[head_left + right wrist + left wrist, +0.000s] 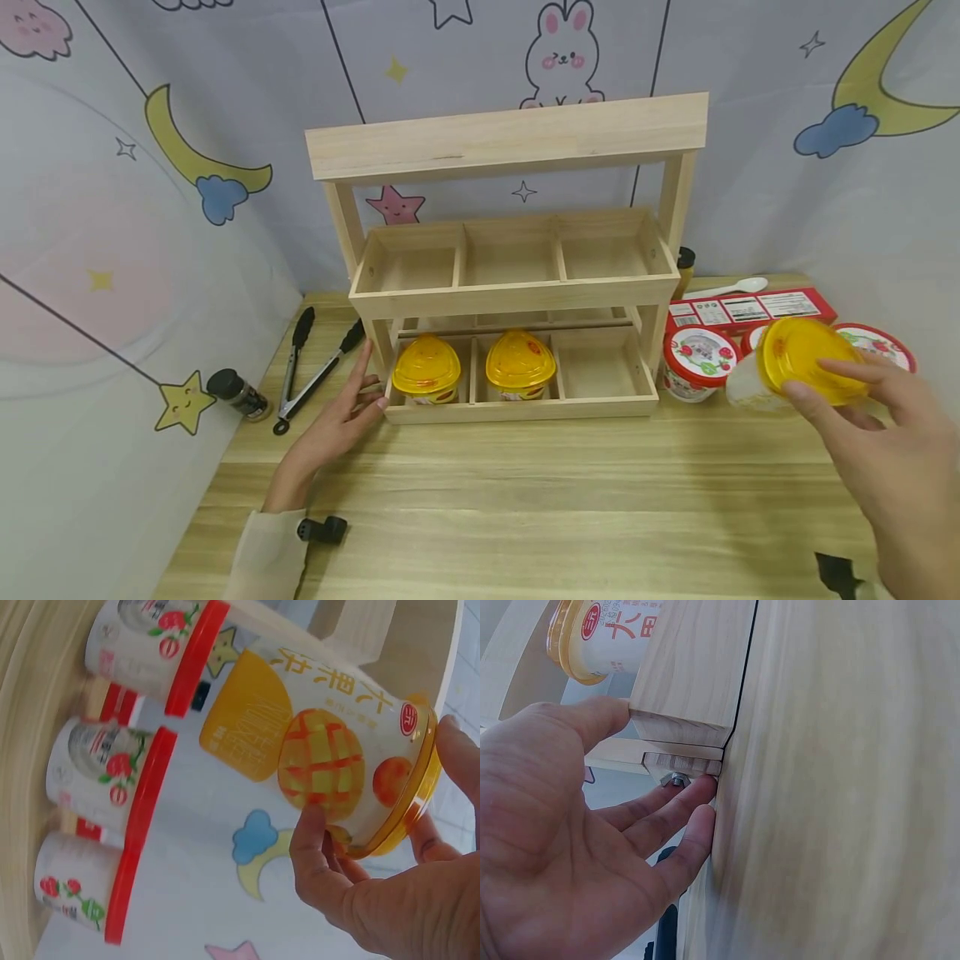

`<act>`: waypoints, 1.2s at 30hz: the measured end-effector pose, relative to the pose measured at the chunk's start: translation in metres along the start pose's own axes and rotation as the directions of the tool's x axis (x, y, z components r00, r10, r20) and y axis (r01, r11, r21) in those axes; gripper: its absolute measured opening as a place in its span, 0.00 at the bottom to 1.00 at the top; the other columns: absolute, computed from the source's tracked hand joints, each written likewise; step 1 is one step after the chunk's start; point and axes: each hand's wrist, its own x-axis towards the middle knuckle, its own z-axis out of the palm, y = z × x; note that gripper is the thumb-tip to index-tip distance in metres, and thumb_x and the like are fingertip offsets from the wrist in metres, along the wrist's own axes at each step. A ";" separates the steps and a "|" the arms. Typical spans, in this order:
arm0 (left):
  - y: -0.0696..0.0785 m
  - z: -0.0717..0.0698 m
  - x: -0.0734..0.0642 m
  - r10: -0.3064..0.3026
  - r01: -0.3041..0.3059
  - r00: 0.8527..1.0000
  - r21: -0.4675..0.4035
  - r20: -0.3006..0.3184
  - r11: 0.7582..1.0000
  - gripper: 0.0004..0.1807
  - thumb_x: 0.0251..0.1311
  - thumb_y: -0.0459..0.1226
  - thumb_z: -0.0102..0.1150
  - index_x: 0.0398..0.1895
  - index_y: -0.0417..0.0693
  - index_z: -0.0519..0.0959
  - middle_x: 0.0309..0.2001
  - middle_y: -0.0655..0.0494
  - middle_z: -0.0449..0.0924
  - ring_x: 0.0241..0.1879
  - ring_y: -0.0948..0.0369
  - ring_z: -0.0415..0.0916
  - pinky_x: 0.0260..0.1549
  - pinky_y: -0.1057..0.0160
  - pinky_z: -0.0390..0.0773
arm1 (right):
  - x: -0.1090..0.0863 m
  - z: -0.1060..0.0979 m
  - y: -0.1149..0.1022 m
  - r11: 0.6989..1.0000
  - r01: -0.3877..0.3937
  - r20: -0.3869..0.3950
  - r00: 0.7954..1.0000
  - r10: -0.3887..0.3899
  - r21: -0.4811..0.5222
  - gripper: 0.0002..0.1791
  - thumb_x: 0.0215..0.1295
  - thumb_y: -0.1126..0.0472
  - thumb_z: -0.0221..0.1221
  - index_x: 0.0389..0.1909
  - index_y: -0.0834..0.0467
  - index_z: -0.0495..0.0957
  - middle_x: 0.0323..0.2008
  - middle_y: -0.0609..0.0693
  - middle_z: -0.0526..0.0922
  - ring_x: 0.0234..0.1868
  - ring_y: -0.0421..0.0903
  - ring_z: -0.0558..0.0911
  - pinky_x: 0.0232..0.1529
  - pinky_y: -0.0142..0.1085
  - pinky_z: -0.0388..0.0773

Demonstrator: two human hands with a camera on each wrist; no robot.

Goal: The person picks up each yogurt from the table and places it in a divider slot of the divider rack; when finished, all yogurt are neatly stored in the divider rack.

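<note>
R hand (896, 442) pinched a cup (322, 750) round its lid (806, 354), above table (525, 500) at right by red-lidded tubs (701, 358), prob. because the rim gave good grip. L hand (336, 429), fingers spread, touched rack's (517, 287) near left corner, prob. to steady it. Cup: white w/ mango pic, see-through yellow lid; 2 similar cups (427, 371) sat in rack's lower left & mid slots.

Staged tabletop corner, food-display type; home or studio, can't tell. Pale cartoon-print cloth (465, 67) with moons, stars and a bunny closes off the back and sides. Wood-grain table (525, 492) bears a two-tier wooden rack (510, 288), divided like a small shop stand, with yellow-lidded cups (427, 367) in its lower compartments. Kitchen/snack items around: red-lidded cups (701, 354) with fruit print, tongs (313, 384), black-capped jar (240, 394), white spoon (750, 285), red carton (750, 307).
</note>
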 end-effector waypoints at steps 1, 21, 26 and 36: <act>0.000 0.000 0.000 0.000 0.000 1.000 0.001 0.000 1.000 0.51 0.83 0.40 0.53 0.88 0.75 0.27 0.79 0.22 0.59 0.72 0.29 0.73 0.70 0.29 0.74 | -0.001 0.002 -0.002 1.000 -0.021 0.014 1.000 0.021 -0.006 0.26 0.62 0.62 0.78 0.62 0.55 0.87 0.62 0.31 0.79 0.66 0.31 0.74 0.44 0.07 0.74; 0.000 0.000 0.000 0.012 -0.012 1.000 0.000 -0.003 1.000 0.51 0.83 0.39 0.53 0.88 0.74 0.27 0.79 0.22 0.58 0.71 0.28 0.74 0.70 0.29 0.74 | -0.013 0.065 -0.010 0.975 0.218 0.254 0.941 -0.224 0.050 0.24 0.59 0.60 0.80 0.54 0.62 0.84 0.59 0.36 0.79 0.56 0.29 0.75 0.48 0.10 0.77; 0.000 0.000 0.000 0.015 -0.015 1.000 -0.002 -0.009 1.000 0.51 0.83 0.39 0.53 0.88 0.73 0.27 0.79 0.22 0.58 0.71 0.28 0.74 0.70 0.28 0.73 | -0.011 0.079 -0.014 0.965 0.262 0.288 0.924 -0.253 0.009 0.25 0.59 0.55 0.81 0.49 0.60 0.80 0.51 0.33 0.75 0.52 0.32 0.73 0.42 0.10 0.77; 0.002 0.000 -0.001 0.014 -0.014 1.000 -0.002 -0.011 1.000 0.51 0.83 0.39 0.53 0.88 0.73 0.27 0.80 0.22 0.57 0.71 0.28 0.73 0.69 0.28 0.74 | -0.009 0.102 -0.019 0.950 0.308 0.339 0.900 -0.273 -0.055 0.28 0.59 0.49 0.80 0.48 0.61 0.79 0.51 0.55 0.79 0.51 0.42 0.70 0.37 0.11 0.72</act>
